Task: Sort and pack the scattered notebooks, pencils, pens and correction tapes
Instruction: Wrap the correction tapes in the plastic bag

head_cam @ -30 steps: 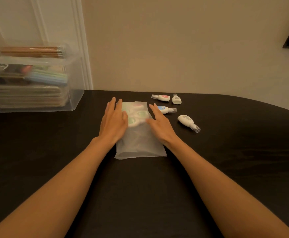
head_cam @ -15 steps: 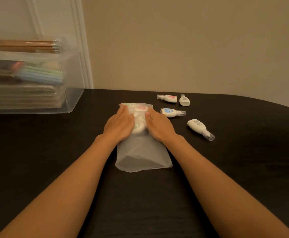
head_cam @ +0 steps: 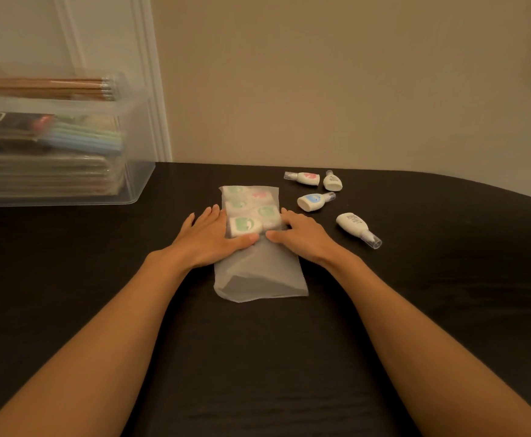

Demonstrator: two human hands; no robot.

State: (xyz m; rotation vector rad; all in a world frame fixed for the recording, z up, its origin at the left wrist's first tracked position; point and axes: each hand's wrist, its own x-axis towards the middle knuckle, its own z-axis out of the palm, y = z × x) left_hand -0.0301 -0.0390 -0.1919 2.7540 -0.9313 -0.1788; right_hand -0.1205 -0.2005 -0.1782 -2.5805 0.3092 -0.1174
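A frosted translucent pouch (head_cam: 259,279) lies flat on the black table (head_cam: 415,310), with several correction tapes (head_cam: 245,224) bunched in its far half. My left hand (head_cam: 209,241) lies flat on the pouch's left edge and my right hand (head_cam: 305,238) on its right side. Both thumbs point inward just under the tapes, and neither hand grips anything. Loose on the table to the right are a pink-label tape (head_cam: 304,178), a plain white one (head_cam: 333,182), a blue-label one (head_cam: 313,201) and another white one (head_cam: 354,224).
A clear plastic bin (head_cam: 131,187) stands at the back left, holding stacked notebooks (head_cam: 37,175) and pastel pens (head_cam: 84,138). A bundle of pencils (head_cam: 52,88) rests on top. A wall runs behind the table's far edge.
My hands have slid back toward me along the pouch, uncovering the tapes at its far end. The thumbs now close in beneath the cluster.
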